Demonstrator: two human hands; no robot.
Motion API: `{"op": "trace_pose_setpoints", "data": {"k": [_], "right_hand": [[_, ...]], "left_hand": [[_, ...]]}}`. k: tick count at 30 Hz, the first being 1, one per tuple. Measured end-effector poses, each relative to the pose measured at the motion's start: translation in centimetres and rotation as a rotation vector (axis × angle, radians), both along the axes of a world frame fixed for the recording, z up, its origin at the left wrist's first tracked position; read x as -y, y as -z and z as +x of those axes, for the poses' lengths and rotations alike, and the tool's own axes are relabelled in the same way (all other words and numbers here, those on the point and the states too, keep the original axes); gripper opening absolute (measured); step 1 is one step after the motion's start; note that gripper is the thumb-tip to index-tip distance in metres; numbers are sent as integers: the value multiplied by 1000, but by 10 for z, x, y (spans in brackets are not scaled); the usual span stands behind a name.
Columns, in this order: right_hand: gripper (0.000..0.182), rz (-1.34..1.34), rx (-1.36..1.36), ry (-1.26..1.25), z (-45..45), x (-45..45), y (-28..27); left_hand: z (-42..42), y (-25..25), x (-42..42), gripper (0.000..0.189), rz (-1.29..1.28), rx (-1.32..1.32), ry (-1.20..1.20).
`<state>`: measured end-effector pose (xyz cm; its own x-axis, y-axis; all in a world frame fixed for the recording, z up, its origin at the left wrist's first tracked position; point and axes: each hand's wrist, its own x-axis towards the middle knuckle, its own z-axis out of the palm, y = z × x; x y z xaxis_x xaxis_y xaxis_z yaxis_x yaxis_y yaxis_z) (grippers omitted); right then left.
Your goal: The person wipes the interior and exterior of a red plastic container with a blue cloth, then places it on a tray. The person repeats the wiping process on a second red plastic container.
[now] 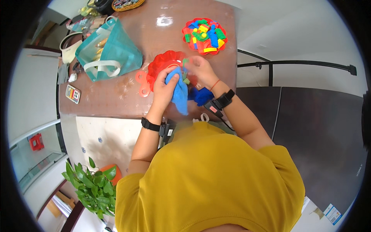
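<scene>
My left hand point(165, 88) grips a light blue cloth point(180, 94), which hangs down toward the table's front edge. Blurred by motion, my right hand point(202, 69) pinches a small green toy block point(185, 61) just right of the cloth's top. Behind both hands sits a scalloped red plastic plate point(162, 59), partly covered by them. A small green block point(186, 81) shows at the cloth's right side. Under my right wrist lies a crumpled dark blue cloth point(202, 96). Farther back, a second scalloped red plate point(184, 29) holds several coloured toy blocks point(214, 37).
A teal bag point(124, 55) with white handles stands at the left. Near it are a white visor point(71, 52) and a phone point(73, 93). A wicker basket point(127, 5) sits at the back. Below the table's left side grows a potted plant point(94, 185).
</scene>
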<state>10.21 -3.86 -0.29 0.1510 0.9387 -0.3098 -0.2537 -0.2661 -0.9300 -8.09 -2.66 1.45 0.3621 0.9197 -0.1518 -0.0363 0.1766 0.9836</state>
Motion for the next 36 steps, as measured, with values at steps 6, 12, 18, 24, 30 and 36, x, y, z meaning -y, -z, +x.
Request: {"op": "trace_pose_setpoints", "data": {"k": [6,12,18,24,30,36], "right_hand": [[23,-213,62,-104,4,12,-16],[24,-240,-212,-83,16,17,-18],[25,-124,-188,-200,28,-6,-18],[25,38,741,-71,63,-71,6],[30,137,1775,7,123,-112,28],[20,600,1592,-21,37,-91,45]], "left_hand": [[24,5,-5,28,179,-38,-32],[29,-8,-12,29,670,-341,203],[13,-12,-26,28,621,-379,243],[-15,-12,-24,30,553,-380,244],[-63,1,-18,26,364,-451,36],[-103,28,-17,27,319,-551,-100]]}}
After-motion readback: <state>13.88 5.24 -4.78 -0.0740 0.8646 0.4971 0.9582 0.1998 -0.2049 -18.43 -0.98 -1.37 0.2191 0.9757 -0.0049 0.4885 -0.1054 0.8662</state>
